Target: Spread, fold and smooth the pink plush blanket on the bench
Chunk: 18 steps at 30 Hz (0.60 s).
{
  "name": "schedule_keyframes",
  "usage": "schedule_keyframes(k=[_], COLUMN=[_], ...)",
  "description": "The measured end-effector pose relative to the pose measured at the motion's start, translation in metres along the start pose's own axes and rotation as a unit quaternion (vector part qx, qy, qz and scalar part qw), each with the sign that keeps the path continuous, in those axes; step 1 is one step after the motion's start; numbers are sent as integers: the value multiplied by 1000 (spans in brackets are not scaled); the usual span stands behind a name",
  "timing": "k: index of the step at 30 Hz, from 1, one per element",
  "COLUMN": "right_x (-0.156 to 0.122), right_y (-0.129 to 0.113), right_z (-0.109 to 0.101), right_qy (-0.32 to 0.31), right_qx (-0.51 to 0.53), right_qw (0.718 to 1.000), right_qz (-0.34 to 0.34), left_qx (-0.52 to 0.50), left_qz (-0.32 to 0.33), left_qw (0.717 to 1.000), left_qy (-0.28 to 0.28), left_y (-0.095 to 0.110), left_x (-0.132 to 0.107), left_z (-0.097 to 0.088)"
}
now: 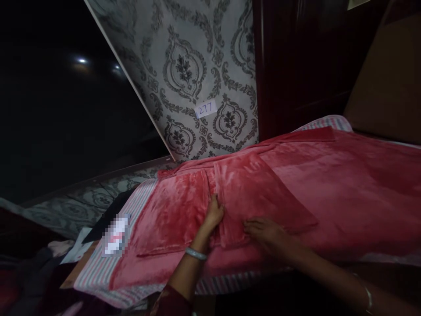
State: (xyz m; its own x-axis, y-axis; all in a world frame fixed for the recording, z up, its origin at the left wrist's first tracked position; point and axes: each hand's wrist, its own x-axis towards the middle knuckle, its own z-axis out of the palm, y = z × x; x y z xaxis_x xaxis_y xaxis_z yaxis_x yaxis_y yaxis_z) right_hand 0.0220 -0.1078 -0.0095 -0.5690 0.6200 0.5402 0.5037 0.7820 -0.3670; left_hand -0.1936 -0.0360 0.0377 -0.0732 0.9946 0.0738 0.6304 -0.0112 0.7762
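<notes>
Head view: your red plush cloth (256,188) lies on a pink blanket (348,188), sides seemingly folded inward, edges apart; right hand's (265,230) fingers loosely extended, left hand's (214,212) grip unclear.

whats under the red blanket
A striped cloth shows from under the red blanket, at its left end and along parts of its near and far edges. Whatever else lies beneath is covered.

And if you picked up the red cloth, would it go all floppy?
Likely floppy: the red cloth wrinkles and lies in folded layers by the left hand. Perhaps slightly slippery, as its surface shines. Maybe heavy, since it spreads widely over the striped sheet.
</notes>
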Motion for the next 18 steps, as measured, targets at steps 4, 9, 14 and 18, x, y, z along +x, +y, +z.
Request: schedule_keyframes(k=[4,9,14,18], right_x=[-2,-12,-5,18], right_y=[23,99,133,127], right_z=[-42,-83,-93,-99], right_qy=[40,134,98,96], right_qx=[60,48,183,327], right_qw=[990,905,830,788], right_qz=[124,401,518,512], left_qx=[165,279,296,320], left_qz=[106,168,120,138], left_qw=[980,943,943,934], left_qy=[11,-69,-97,-75], left_y=[22,30,13,11], left_x=[-27,-70,-91,-102], left_z=[-10,-2,20,25])
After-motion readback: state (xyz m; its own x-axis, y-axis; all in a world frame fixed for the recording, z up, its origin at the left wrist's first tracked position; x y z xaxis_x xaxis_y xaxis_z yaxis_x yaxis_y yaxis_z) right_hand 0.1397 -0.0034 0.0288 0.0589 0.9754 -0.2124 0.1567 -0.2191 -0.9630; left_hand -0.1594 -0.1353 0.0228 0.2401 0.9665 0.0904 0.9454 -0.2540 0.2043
